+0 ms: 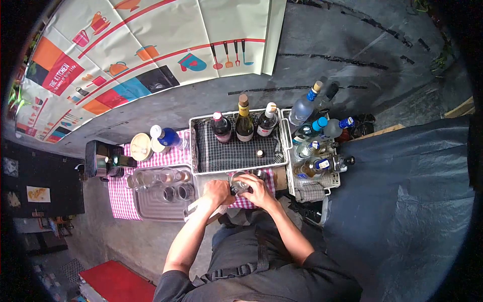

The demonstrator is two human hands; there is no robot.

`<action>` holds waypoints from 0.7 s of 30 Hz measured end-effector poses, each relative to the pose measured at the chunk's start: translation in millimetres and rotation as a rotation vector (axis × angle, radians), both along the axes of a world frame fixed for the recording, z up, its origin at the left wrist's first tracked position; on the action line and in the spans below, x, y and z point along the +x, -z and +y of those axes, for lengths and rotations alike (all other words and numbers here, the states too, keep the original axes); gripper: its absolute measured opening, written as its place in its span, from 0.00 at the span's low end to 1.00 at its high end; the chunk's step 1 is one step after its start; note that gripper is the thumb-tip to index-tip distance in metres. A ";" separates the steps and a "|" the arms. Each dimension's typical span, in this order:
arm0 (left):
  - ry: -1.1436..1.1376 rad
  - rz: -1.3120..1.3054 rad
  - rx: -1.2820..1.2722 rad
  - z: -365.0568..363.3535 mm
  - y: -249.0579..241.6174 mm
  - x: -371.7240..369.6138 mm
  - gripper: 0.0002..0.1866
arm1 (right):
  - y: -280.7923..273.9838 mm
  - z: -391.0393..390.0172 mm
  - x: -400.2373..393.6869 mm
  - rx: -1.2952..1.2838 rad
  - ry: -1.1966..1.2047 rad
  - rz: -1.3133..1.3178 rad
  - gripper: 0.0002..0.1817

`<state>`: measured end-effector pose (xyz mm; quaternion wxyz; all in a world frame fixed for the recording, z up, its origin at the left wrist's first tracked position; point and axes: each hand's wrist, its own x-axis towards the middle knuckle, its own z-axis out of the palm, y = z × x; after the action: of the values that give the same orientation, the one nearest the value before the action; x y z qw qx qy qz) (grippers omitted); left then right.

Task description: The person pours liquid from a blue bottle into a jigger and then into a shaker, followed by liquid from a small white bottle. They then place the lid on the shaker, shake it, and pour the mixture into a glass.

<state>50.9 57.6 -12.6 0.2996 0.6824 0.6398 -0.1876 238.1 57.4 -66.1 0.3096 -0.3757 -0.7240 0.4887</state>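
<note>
My right hand (256, 192) is wrapped round a clear drinking glass (239, 184), held tilted in front of me at the table's near edge. Close to its left, my left hand (217, 193) is closed, and a white cloth (215, 212) hangs from beneath its fist and wrist. The fingertips of that hand are partly hidden, close to the glass. Beneath both hands lies a red-and-white checked tablecloth (245, 203). Just beyond them stands a white basket (236, 170) lined with dark checked cloth, holding several corked or capped bottles, among them a green wine bottle (244, 123).
To the left, a grey tray (151, 212) carries several glasses, including two dark-looking glasses (185, 192). Behind it are a blue bottle (168, 137) and a round wooden dish (141, 146). A white crate (329, 180) of several bottles stands at right, beside a dark sheet (402, 201).
</note>
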 end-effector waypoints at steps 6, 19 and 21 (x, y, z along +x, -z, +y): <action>0.002 0.049 -0.131 4.5 -4.8 2.2 0.21 | 3.5 0.0 -2.0 0.006 0.003 -0.004 0.31; 0.021 0.073 -0.123 5.8 0.6 -1.1 0.26 | 0.9 -1.9 -5.1 -0.030 -0.016 -0.013 0.30; 0.015 0.072 -0.130 5.9 1.4 -0.7 0.26 | 3.4 -1.9 -5.8 -0.018 -0.017 -0.021 0.30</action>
<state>50.2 63.5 -14.0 0.3188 0.6591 0.6313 -0.2556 232.3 55.6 -69.5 0.2946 -0.3775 -0.7259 0.4938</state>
